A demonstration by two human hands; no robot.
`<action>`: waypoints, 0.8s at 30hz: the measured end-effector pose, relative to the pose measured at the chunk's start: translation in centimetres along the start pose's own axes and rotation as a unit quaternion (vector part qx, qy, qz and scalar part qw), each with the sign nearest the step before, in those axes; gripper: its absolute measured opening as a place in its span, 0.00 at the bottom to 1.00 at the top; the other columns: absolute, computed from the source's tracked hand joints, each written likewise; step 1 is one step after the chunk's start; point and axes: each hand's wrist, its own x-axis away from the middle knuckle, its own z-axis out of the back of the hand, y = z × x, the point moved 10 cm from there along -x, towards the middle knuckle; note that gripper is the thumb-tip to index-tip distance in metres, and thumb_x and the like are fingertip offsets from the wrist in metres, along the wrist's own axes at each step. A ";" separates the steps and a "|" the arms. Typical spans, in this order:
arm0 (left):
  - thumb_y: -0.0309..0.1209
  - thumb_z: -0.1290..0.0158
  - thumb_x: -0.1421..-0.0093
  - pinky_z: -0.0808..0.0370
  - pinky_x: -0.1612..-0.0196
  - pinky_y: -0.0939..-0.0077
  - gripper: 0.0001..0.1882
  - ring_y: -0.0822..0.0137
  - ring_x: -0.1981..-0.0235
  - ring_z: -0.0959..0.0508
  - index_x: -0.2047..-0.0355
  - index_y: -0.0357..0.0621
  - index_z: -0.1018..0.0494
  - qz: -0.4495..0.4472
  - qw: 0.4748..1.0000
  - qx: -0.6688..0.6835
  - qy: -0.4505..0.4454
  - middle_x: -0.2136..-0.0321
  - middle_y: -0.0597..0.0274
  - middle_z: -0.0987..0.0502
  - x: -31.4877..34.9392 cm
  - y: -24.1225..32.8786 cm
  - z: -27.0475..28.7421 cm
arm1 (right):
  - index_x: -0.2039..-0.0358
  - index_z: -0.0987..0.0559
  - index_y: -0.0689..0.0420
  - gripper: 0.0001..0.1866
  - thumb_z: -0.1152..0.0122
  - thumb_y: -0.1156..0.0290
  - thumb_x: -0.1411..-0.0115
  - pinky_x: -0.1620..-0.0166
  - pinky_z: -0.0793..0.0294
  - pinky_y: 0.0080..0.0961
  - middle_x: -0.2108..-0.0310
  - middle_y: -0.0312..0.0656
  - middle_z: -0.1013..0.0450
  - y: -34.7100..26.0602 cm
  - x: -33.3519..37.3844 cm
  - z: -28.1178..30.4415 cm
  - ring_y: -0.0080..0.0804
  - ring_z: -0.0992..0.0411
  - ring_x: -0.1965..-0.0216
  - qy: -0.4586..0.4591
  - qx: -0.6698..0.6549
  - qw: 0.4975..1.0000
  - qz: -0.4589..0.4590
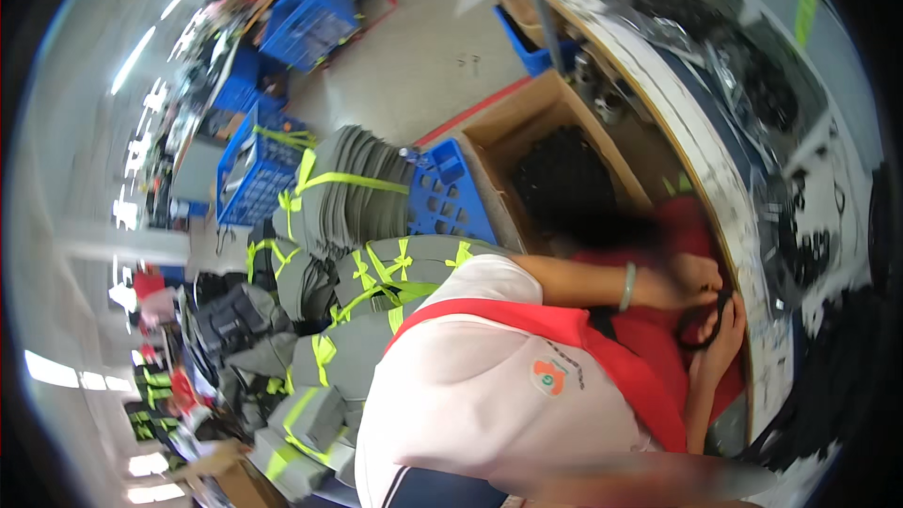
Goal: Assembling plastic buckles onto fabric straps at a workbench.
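My left hand, with a pale bangle on the wrist, is closed at the table's edge. Just below it in the head view, my right hand curls its fingers. Between and around both hands runs a looped black strap, gripped by each. What exactly the fingertips pinch is too small to see. A dark, blurred shape crosses in front of my left forearm. Under the hands lies the red apron over my pale shirt.
A white marbled table carries plastic-wrapped black pieces. Beside it stands a cardboard box of black material. Grey pieces tied with lime-yellow ribbon are stacked near a blue basket. More blue crates stand beyond.
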 end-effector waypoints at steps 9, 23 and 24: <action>0.30 0.43 0.48 0.26 0.69 0.63 0.07 0.53 0.72 0.24 0.73 0.37 0.25 0.002 0.999 -0.027 0.041 0.75 0.54 0.27 0.2 0.9 2.8 | 0.49 0.32 0.58 0.14 0.52 0.67 0.32 0.82 0.42 0.13 0.80 0.33 0.37 -1.3 -1.0 -3.0 0.16 0.42 0.84 -0.067 -0.018 0.997 0.021; 0.29 0.42 0.48 0.26 0.70 0.64 0.08 0.53 0.73 0.23 0.73 0.36 0.25 0.089 0.984 0.118 0.099 0.76 0.53 0.26 0.3 -1.8 2.3 | 0.46 0.34 0.59 0.16 0.52 0.67 0.32 0.81 0.40 0.14 0.79 0.34 0.35 -1.3 -1.6 -3.3 0.17 0.41 0.83 -0.089 0.011 0.994 0.055; 0.29 0.42 0.48 0.26 0.70 0.64 0.08 0.53 0.73 0.23 0.73 0.36 0.25 0.089 0.984 0.121 0.093 0.76 0.53 0.26 0.3 -1.5 2.3 | 0.46 0.34 0.59 0.16 0.52 0.67 0.32 0.81 0.40 0.14 0.79 0.34 0.35 -1.6 -1.4 -3.2 0.17 0.41 0.83 -0.082 0.009 0.995 0.055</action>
